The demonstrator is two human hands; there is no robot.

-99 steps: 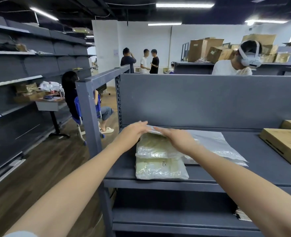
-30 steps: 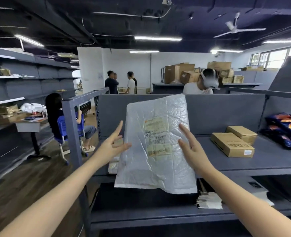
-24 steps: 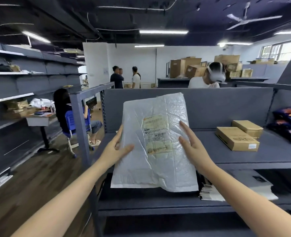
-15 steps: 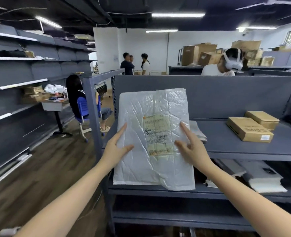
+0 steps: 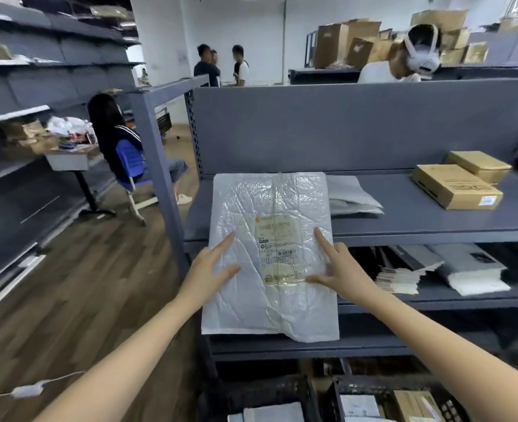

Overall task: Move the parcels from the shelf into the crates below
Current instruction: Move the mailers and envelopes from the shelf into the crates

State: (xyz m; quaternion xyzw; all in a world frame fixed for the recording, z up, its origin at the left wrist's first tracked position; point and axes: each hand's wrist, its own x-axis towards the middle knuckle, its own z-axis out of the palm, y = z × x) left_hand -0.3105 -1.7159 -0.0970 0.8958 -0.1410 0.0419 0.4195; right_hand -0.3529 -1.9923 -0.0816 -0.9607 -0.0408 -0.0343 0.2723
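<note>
Carry step: left hand (image 5: 210, 271) and right hand (image 5: 341, 271) pinch the poly mailer (image 5: 269, 303) by its sides, clear of the shelf (image 5: 403, 222); next, lower it into a black crate (image 5: 382, 379).

We hold the white parcel (image 5: 282, 306) upright before the shelf (image 5: 403, 220), our left hand (image 5: 209, 269) and right hand (image 5: 343, 272) gripping its two sides. Its label (image 5: 277, 248) faces us. Black crates (image 5: 260, 391) stand below.

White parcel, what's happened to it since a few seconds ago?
The left hand and right hand lifted the white parcel off the shelf stack, turned its label toward the camera, and lowered it in front of the shelf, toward the crates. Both still pinch its sides. The cardboard boxes stayed put.
</note>
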